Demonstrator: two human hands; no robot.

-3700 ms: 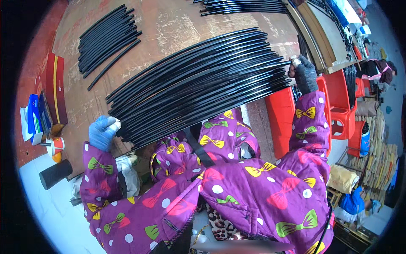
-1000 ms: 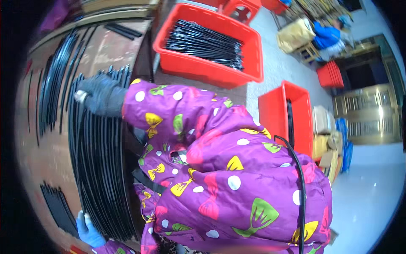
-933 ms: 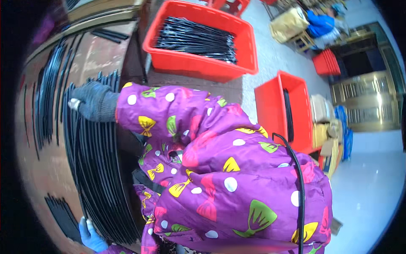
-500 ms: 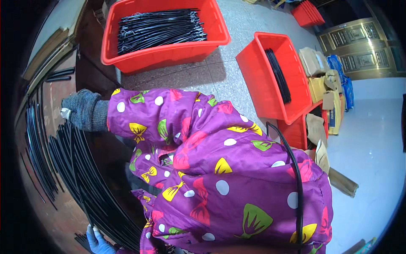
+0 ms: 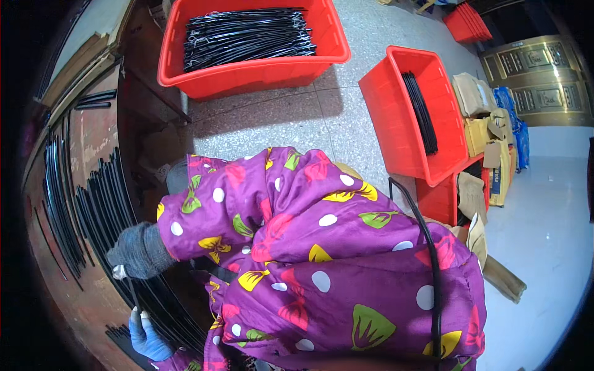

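Note:
My right hand (image 5: pixel 141 252), in a grey knit glove with a white fingertip, is closed on one end of a thin black strip (image 5: pixel 132 292). Below it, my left hand (image 5: pixel 148 339), in a blue glove with white fingertips, pinches the same strip, so a short length shows between the two. Both hands are over a spread pile of long black strips (image 5: pixel 102 196) lying on the worn reddish-brown table (image 5: pixel 93 133). My purple patterned sleeve covers part of that pile. What the strip does beyond my left fingers is hidden.
More black strips (image 5: pixel 59 210) lie along the table's far side, and a few short ones (image 5: pixel 96 99) near its upper end. A red bin (image 5: pixel 247 77) full of black strips stands on the floor. Another red bin (image 5: pixel 396 117) holds a bundle; cardboard pieces (image 5: pixel 473 198) are beside it.
My right hand has come down along the pile from its upper end, close to my left hand. The left hand still pinches the strip. The whole view has shifted slightly.

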